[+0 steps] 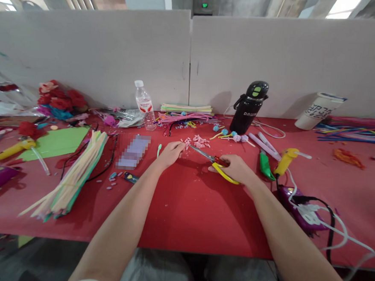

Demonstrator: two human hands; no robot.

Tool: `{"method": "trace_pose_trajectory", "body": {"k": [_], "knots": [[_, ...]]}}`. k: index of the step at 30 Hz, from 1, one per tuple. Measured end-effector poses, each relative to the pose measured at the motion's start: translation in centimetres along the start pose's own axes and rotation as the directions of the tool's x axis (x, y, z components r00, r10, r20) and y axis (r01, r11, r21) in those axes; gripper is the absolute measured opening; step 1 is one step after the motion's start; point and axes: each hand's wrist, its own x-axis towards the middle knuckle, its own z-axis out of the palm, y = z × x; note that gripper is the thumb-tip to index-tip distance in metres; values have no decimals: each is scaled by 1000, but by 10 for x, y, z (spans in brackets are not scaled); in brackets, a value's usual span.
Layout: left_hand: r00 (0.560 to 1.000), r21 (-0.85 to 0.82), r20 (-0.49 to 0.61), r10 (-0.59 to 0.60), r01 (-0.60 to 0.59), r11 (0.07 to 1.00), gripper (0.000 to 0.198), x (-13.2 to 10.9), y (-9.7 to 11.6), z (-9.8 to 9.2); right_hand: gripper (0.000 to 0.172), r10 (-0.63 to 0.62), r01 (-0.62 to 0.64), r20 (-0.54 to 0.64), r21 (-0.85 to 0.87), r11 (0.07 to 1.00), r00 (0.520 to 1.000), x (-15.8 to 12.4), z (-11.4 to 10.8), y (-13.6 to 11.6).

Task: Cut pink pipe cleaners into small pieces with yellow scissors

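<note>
My right hand (237,169) grips a pair of scissors (224,173) with yellow and dark red handles. Their blades point left toward my left hand (171,153). That hand's fingers are pinched together just left of the scissor tips; what lies between them is too small to make out. Short pink cut pieces (201,141) lie in a small heap on the red table right behind the blades, and a few more are at my left fingertips. Left of that hand lies a small green-tipped stick (159,150).
A bundle of pale pipe cleaners (76,175) lies left, with more pipe cleaners (185,117) at the back. A plastic bottle (145,105) and black flask (248,110) stand behind. At right are a yellow glue gun (285,162), a purple power strip (301,208) and cables.
</note>
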Motion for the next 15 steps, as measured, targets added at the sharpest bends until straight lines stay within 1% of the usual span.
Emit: {"method": "trace_pose_trajectory", "body": {"k": [4, 9, 15], "knots": [[1000, 23, 4, 14, -14, 1000, 33, -1, 2, 0, 59, -12, 12, -5, -12, 1000, 1000, 0, 0, 0], [1000, 3, 28, 6, -6, 1000, 34, -1, 1, 1, 59, -18, 18, 0, -23, 1000, 1000, 1, 1, 0], [999, -38, 33, -12, 14, 999, 34, 0, -1, 2, 59, -18, 18, 12, -23, 1000, 1000, 2, 1, 0]]}}
